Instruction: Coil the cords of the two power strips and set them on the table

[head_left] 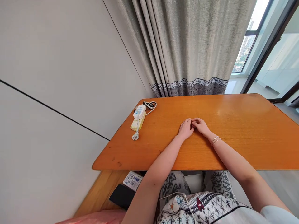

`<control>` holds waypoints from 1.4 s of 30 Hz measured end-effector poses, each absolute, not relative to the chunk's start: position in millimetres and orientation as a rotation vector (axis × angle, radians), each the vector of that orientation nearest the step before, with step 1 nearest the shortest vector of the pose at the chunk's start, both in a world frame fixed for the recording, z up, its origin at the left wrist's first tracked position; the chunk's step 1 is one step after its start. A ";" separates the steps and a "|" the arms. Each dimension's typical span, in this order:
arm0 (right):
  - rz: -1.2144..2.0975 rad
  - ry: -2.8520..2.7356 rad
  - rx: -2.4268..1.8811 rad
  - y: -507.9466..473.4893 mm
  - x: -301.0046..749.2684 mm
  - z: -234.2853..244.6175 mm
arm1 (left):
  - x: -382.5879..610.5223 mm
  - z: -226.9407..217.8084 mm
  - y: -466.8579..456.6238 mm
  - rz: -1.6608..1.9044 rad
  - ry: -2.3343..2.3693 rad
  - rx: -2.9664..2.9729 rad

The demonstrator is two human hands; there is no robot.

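On the orange-brown wooden table point(233, 130) my left hand point(186, 128) and my right hand point(201, 126) rest close together, touching at the fingers. The left one lies palm down with loosely bent fingers. My right fingers curve lightly toward it, with the thumb a little apart. Nothing shows in either hand, though both palms are hidden. To the left of them lies a yellowish power strip point(135, 125) with a white adapter box point(140, 111) on top. A white plug point(135, 136) on a cord lies at its near end.
A coiled black and white cable point(150, 105) lies by the table's far left corner. Below the near edge are a white printed box point(132, 180) and a dark flat object point(122, 196). A pale wall point(58, 62) borders the left; a grey curtain point(196, 46) hangs behind.
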State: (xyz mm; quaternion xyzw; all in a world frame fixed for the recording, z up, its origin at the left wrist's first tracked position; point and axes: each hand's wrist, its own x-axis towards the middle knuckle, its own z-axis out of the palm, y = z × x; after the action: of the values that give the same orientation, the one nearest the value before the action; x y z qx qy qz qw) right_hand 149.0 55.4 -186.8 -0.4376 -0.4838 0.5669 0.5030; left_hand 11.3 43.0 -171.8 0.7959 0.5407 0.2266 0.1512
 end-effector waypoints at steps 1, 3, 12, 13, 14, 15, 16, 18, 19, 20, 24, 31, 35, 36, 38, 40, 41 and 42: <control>1.367 -1.183 -1.058 55.2 149.3 -186.8 | 11.1 -172.3 43.5 0.654 1.546 2.290; 1.363 -1.210 -1.059 54.8 150.0 -186.9 | 10.4 -173.4 44.4 0.659 1.529 2.303; 1.322 -1.298 -1.065 56.5 151.3 -191.1 | 6.8 -176.1 49.2 0.668 1.483 2.330; 1.325 -1.303 -1.064 56.8 151.5 -191.4 | 6.6 -176.2 49.6 0.667 1.479 2.332; 1.328 -1.307 -1.063 57.1 151.6 -191.7 | 6.4 -176.3 50.0 0.666 1.476 2.333; 1.331 -1.309 -1.063 57.3 151.8 -191.8 | 6.2 -176.3 50.3 0.663 1.473 2.335; 1.332 -1.310 -1.063 57.5 151.9 -191.9 | 6.0 -176.4 50.6 0.661 1.471 2.336; 1.334 -1.311 -1.064 57.6 152.1 -191.9 | 5.7 -176.4 51.1 0.657 1.468 2.339; 1.335 -1.311 -1.064 57.7 152.1 -191.8 | 5.5 -176.4 51.3 0.655 1.466 2.340; 1.337 -1.312 -1.064 57.7 152.0 -191.6 | 5.3 -176.2 51.4 0.653 1.465 2.342; 1.340 -1.319 -1.071 57.9 151.4 -190.3 | 4.4 -174.7 51.0 0.639 1.457 2.356; 1.358 -1.306 -1.091 57.2 150.7 -187.3 | 3.7 -173.2 49.1 0.622 1.449 2.381; 1.370 -1.302 -1.093 56.3 151.1 -186.8 | 4.2 -173.2 49.0 0.617 1.452 2.385; 1.371 -1.303 -1.091 56.1 151.2 -186.9 | 4.3 -173.2 49.1 0.617 1.453 2.386; 1.370 -1.303 -1.087 55.7 151.3 -187.2 | 4.3 -173.1 49.1 0.616 1.452 2.389; 1.369 -1.303 -1.085 55.5 151.1 -187.6 | 4.1 -173.0 49.1 0.614 1.452 2.389; 1.369 -1.303 -1.085 55.5 151.0 -187.7 | 4.0 -172.9 49.1 0.613 1.451 2.388; 1.370 -1.302 -1.085 55.5 150.9 -187.8 | 4.0 -172.8 49.0 0.611 1.450 2.387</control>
State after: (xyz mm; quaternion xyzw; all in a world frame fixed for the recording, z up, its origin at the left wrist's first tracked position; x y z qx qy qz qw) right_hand 150.9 55.5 -187.8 -0.4412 -0.5297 0.5572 0.4629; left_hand 4.0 49.0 -172.8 0.8267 0.5020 0.2116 0.1409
